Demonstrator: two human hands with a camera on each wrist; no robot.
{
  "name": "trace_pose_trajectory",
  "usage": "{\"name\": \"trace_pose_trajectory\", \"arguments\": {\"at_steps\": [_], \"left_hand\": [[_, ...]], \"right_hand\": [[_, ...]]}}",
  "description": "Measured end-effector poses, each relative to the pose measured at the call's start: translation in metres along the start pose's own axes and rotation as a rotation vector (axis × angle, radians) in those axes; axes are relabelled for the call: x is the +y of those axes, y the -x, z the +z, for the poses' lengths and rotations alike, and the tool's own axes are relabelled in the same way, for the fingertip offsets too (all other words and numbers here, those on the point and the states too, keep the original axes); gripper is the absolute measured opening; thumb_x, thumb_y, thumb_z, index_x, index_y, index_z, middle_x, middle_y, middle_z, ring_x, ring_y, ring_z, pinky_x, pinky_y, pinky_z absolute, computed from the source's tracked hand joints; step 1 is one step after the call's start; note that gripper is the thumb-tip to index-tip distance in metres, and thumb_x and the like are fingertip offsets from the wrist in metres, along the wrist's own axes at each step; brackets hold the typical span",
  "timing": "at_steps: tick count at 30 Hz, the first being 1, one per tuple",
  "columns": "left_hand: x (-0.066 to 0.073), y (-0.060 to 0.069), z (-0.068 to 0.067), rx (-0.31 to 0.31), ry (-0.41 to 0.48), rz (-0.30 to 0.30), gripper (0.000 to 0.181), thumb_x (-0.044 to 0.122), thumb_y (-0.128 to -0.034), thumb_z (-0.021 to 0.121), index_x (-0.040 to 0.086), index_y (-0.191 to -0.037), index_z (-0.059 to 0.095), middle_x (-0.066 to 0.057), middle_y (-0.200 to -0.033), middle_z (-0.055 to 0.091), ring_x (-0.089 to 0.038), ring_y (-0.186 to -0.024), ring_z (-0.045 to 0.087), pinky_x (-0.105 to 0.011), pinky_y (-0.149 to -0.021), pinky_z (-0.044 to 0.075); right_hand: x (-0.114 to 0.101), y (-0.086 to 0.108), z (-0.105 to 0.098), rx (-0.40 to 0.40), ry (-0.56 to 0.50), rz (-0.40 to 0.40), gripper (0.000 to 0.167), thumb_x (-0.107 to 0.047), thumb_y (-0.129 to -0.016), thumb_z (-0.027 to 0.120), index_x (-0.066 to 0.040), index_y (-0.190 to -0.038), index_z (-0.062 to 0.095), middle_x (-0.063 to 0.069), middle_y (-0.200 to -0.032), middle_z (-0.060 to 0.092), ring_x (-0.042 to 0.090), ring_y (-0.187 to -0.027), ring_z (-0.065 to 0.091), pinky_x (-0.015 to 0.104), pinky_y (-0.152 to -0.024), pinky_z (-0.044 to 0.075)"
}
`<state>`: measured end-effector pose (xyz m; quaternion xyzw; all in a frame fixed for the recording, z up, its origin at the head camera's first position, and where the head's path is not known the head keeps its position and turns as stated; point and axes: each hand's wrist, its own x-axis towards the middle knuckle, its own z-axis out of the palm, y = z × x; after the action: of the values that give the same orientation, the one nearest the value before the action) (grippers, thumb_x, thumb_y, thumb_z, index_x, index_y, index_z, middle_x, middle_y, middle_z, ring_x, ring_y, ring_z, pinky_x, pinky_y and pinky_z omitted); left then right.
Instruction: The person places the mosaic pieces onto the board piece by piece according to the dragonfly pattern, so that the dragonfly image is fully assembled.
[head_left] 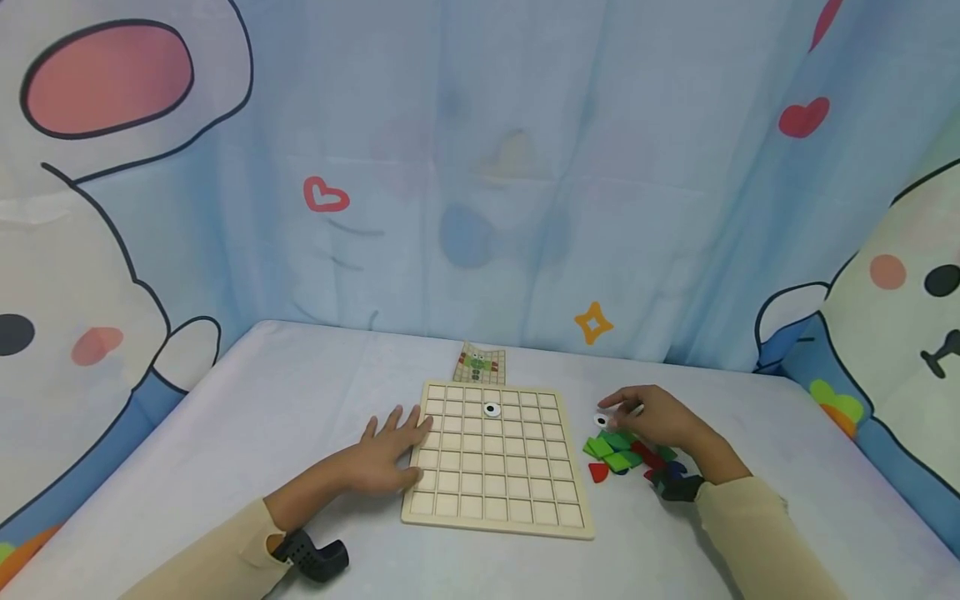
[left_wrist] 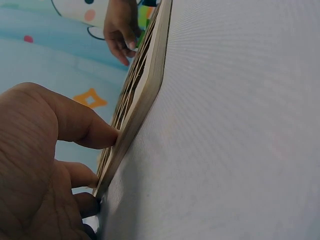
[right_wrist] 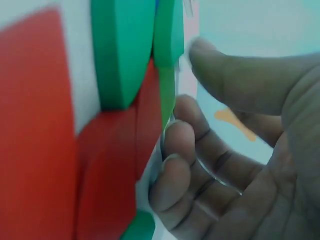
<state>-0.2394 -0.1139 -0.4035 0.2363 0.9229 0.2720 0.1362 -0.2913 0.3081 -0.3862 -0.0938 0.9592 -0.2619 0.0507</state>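
A pale wooden grid board [head_left: 495,532] lies on the table with one round eye piece [head_left: 491,409] in an upper cell. Fingers spread, my left hand [head_left: 382,458] rests at its left edge; in the left wrist view the thumb [left_wrist: 97,131] touches the board's rim [left_wrist: 150,90]. Over on the right, my right hand [head_left: 656,417] has its fingertips at a second eye piece [head_left: 602,420]. Whether they pinch it is unclear, as the right wrist view hides that piece. Beneath the hand lie green pieces [head_left: 600,447] and red pieces [right_wrist: 107,170].
A small pattern card [head_left: 480,364] lies behind the board. One red piece [head_left: 597,472] sits at the near left of the pile. White cloth covers the table [head_left: 337,358], and a printed curtain [head_left: 510,167] hangs behind it.
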Motion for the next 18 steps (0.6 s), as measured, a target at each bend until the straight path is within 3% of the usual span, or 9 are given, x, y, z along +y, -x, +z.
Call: {"name": "trace_pose_trajectory", "arguments": {"at_steps": [7, 18], "left_hand": [[0.0002, 0.0007, 0.0002, 0.003, 0.006, 0.001, 0.071, 0.022, -0.0934, 0.056, 0.006, -0.156, 0.026, -0.017, -0.165, 0.01, -0.037, -0.154, -0.003, -0.062, -0.12, -0.005], [0.0009, 0.0014, -0.0002, 0.002, -0.001, 0.003, 0.071, 0.023, -0.0938, 0.055, 0.006, -0.156, 0.026, -0.017, -0.165, 0.01, -0.038, -0.154, -0.003, -0.062, -0.12, -0.005]], "right_hand": [[0.006, -0.0014, 0.0012, -0.018, 0.008, -0.087, 0.026, -0.011, -0.089, 0.07, -0.01, -0.115, 0.074, 0.005, -0.092, 0.069, 0.015, -0.076, 0.057, 0.029, -0.06, 0.05], [-0.0028, -0.0008, 0.0039, 0.02, 0.055, 0.0, 0.02, -0.016, -0.09, 0.068, -0.008, -0.106, 0.075, 0.007, -0.089, 0.066, 0.017, -0.074, 0.055, 0.031, -0.06, 0.047]]}}
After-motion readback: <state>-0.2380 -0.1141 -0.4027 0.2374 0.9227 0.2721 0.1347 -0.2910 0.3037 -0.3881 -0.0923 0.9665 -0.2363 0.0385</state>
